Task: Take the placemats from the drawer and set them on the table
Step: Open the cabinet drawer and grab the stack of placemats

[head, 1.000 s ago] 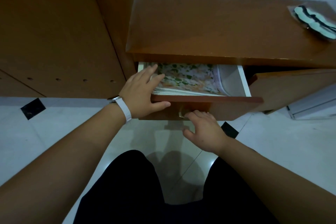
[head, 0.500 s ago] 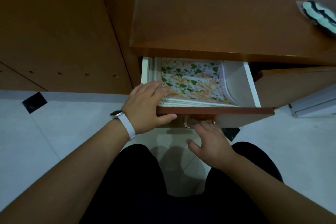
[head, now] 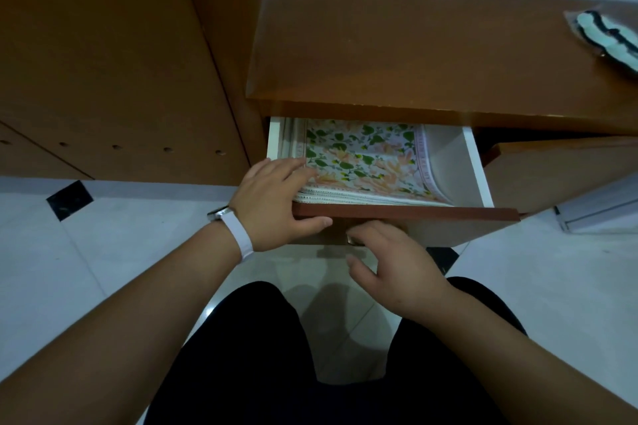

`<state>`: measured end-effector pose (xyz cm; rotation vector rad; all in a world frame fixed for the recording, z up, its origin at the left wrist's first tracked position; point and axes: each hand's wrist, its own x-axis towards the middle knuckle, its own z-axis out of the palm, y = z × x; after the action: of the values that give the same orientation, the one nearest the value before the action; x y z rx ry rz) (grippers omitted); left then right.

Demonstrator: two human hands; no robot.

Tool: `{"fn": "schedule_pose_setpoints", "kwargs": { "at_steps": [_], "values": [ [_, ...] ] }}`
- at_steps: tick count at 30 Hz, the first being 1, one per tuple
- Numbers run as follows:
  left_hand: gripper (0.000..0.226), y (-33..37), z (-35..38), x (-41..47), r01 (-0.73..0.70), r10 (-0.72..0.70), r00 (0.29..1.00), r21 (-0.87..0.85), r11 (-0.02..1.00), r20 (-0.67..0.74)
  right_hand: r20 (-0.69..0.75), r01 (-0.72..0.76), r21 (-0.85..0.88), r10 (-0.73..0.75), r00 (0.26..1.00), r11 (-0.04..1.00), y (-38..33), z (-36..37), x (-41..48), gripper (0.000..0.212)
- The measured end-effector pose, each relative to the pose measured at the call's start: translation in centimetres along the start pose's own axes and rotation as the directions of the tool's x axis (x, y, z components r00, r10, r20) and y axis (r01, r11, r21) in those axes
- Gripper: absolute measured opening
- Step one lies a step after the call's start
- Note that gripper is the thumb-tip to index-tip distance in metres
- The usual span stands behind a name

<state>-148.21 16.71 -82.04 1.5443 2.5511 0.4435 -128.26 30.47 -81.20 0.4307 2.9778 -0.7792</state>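
Note:
A white-walled drawer (head: 478,169) with a brown front stands pulled out under a brown wooden table top (head: 397,52). Inside lies a stack of floral placemats (head: 366,162) with green leaves and peach flowers. My left hand (head: 276,198), with a white wristband, rests over the drawer's front left corner, fingers on the placemats' near left edge and thumb under the front board. My right hand (head: 390,266) hovers just below the drawer front near its metal handle, fingers apart and holding nothing.
A tall brown cabinet panel (head: 114,72) stands to the left. A small dark and pale green packaged item (head: 607,34) lies at the table's right end. White tiled floor (head: 86,259) with black inserts lies below; my dark-clothed legs fill the bottom.
The drawer has come further out, showing more of the placemats. My right hand has drawn back from the handle and its fingers have spread. My left hand stays on the front left corner.

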Motion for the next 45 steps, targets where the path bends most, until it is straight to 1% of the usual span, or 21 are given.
{"fn": "schedule_pose_setpoints", "kwargs": {
  "at_steps": [2, 4, 6, 7, 10, 12, 14, 15, 17, 19, 23, 27, 33, 35, 39, 45],
  "values": [
    [0.077, -0.3, -0.6, 0.1, 0.008, -0.005, 1.0, -0.092, 0.996, 0.028, -0.093, 0.048, 0.046, -0.043, 0.995, 0.998, -1.2, -2.0, 0.9, 0.042],
    [0.071, -0.7, -1.3, 0.3, 0.008, 0.002, 0.998, -0.158, 0.987, 0.063, -0.173, 0.091, 0.036, -0.083, 0.981, 0.995, -1.7, -3.7, 2.2, 0.035],
    [0.067, -1.2, -2.2, 0.6, -0.016, 0.03, 0.995, -0.157, 0.987, 0.092, -0.2, 0.099, 0.007, -0.096, 0.975, 0.995, -1.6, -5.1, 3.7, 0.032],
    [0.064, -1.4, -2.7, 0.9, -0.026, 0.044, 0.992, -0.145, 0.989, 0.117, -0.182, 0.084, -0.008, -0.084, 0.98, 0.996, -1.3, -5.6, 4.5, 0.033],
    [0.059, -1.8, -4.6, 2.1, -0.076, 0.087, 0.975, -0.063, 0.995, 0.202, -0.076, 0.045, -0.047, -0.049, 0.996, 0.998, 0.0, -6.3, 6.5, 0.041],
    [0.049, -1.8, -5.4, 2.9, -0.207, 0.19, 0.964, 0.073, 0.976, 0.185, -0.028, 0.039, -0.057, -0.041, 0.999, 0.998, 0.7, -6.3, 7.1, 0.043],
    [0.039, -1.9, -5.4, 3.5, -0.335, 0.307, 0.94, 0.215, 0.917, 0.151, -0.012, 0.036, -0.066, -0.037, 0.999, 0.997, 1.1, -6.2, 7.4, 0.044],
    [0.041, -1.8, -5.3, 3.7, -0.365, 0.335, 0.929, 0.237, 0.9, 0.158, -0.001, 0.038, -0.072, -0.038, 0.999, 0.997, 1.1, -6.1, 7.4, 0.044],
    [0.051, -1.4, -5.2, 4.0, -0.381, 0.342, 0.917, 0.201, 0.902, 0.202, 0.029, 0.045, -0.081, -0.043, 0.999, 0.996, 1.4, -5.6, 7.6, 0.045],
    [0.055, -1.1, -5.2, 4.4, -0.371, 0.333, 0.914, 0.148, 0.917, 0.231, 0.054, 0.026, -0.063, -0.022, 0.998, 0.998, 1.6, -5.2, 7.6, 0.046],
    [0.061, -1.5, -5.7, 5.2, -0.34, 0.3, 0.913, 0.106, 0.935, 0.278, 0.028, 0.009, -0.049, -0.007, 1.0, 0.999, 1.9, -4.5, 7.6, 0.045],
    [0.06, -2.0, -6.4, 5.0, -0.317, 0.289, 0.914, 0.055, 0.947, 0.286, 0.015, 0.002, -0.053, -0.002, 1.0, 0.999, 2.0, -4.3, 7.7, 0.045],
    [0.057, -2.7, -6.8, 4.8, -0.286, 0.229, 0.9, 0.105, 0.953, 0.37, 0.013, -0.005, -0.056, 0.006, 1.0, 0.998, 1.9, -4.2, 7.6, 0.046],
    [0.057, -2.5, -7.2, 5.2, -0.315, 0.237, 0.886, 0.143, 0.938, 0.399, 0.023, -0.013, -0.055, 0.014, 1.0, 0.998, 1.8, -4.2, 7.6, 0.047],
    [0.062, -2.1, -7.6, 6.0, -0.417, 0.267, 0.835, 0.236, 0.878, 0.482, 0.028, -0.019, -0.053, 0.02, 0.999, 0.998, 1.7, -4.2, 7.6, 0.046],
    [0.057, -1.5, -6.7, 6.7, -0.561, 0.363, 0.782, 0.317, 0.765, 0.507, 0.026, -0.019, -0.06, 0.02, 0.999, 0.998, 1.8, -4.1, 7.6, 0.046]
  ]
}}
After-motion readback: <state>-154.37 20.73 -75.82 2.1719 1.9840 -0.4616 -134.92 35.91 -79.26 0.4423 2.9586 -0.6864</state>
